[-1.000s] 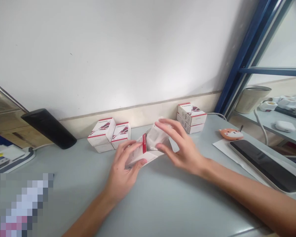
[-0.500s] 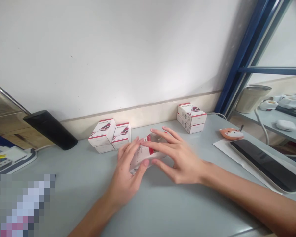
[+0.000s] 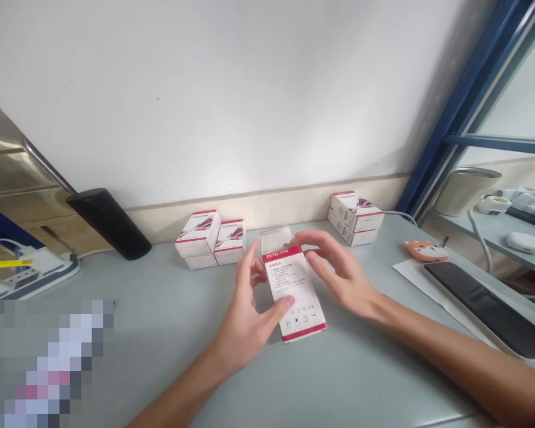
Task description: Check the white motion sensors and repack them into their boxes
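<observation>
A white cardboard box (image 3: 296, 279) with red bands and the word DETECTOR lies tilted over the middle of the desk, its printed face toward me. At its far end a pale flap (image 3: 276, 238) stands out, unfolded. My left hand (image 3: 249, 312) grips the box from the left, thumb pressed on the printed face and fingers behind the side edge. Curved at the upper right corner is my right hand (image 3: 341, 273), its thumb and index finger apart beside the flap end. Whether its fingertips touch the box is hard to see.
Similar small boxes (image 3: 198, 233) stand by the wall at left, and a stack of two boxes (image 3: 355, 217) at right. A black cylinder (image 3: 109, 223) and a power strip (image 3: 31, 273) are at far left. A phone (image 3: 490, 309) and fox-shaped item (image 3: 427, 251) lie right.
The box has turned so its printed face and red bands show, with the flap at the far end. My right hand has drawn off its face to the right side. The view has shifted slightly.
</observation>
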A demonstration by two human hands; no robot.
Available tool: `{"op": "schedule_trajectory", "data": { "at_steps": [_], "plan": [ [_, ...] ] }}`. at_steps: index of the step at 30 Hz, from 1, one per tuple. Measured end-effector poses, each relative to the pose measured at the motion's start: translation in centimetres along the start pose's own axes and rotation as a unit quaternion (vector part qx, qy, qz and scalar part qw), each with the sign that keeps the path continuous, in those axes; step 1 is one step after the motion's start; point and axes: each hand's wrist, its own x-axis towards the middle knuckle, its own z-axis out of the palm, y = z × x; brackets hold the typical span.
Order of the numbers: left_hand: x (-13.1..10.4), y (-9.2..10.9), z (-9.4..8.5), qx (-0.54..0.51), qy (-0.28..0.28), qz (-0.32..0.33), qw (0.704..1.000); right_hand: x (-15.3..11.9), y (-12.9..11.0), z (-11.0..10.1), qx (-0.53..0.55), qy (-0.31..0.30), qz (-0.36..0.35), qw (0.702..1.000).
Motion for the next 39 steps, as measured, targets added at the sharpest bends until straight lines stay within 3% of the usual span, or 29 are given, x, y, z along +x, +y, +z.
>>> {"op": "schedule_trajectory", "data": {
  "at_steps": [2,7,9,13,18,20,23,26,29,33,39],
  "plan": [
    [0.0,-0.3,-0.1,0.048,0.013,0.024,0.998,-0.3,0.0,0.3,0.005,0.017,0.0,1.0],
    [0.0,0.3,-0.3,0.138,0.102,0.174,0.97,-0.8,-0.9,1.0,-0.073,0.051,-0.193,0.977],
    [0.5,0.8,-0.7,0.177,0.101,0.201,0.958,-0.9,-1.1,1.0,-0.086,0.059,-0.223,0.969],
    [1.4,1.1,-1.5,0.248,0.093,0.243,0.933,-0.7,-1.0,0.7,-0.139,0.113,-0.148,0.973],
    [1.2,1.0,-1.6,0.27,0.12,0.288,0.911,-0.5,-1.0,0.3,0.004,-0.014,-0.03,0.999],
    [1.0,0.9,-1.5,0.258,0.126,0.279,0.917,-0.5,-1.2,0.3,0.051,-0.033,-0.006,0.998],
    [0.8,0.6,-1.3,0.207,0.101,0.224,0.947,-0.6,-1.6,0.4,0.053,-0.001,-0.016,0.998],
    [0.8,0.2,-1.1,0.106,0.096,0.175,0.974,-0.4,-1.5,0.3,0.007,0.019,-0.061,0.998],
    [1.0,0.2,-1.0,0.039,0.099,0.167,0.98,-0.2,-1.1,0.2,-0.045,0.004,-0.121,0.992],
    [1.0,0.3,-0.7,0.045,0.101,0.149,0.983,0.0,-1.2,0.1,-0.069,0.004,-0.131,0.989],
    [0.8,0.0,-0.6,0.084,0.083,0.146,0.982,0.2,-2.0,0.3,-0.067,0.066,-0.102,0.99]
  ]
}}
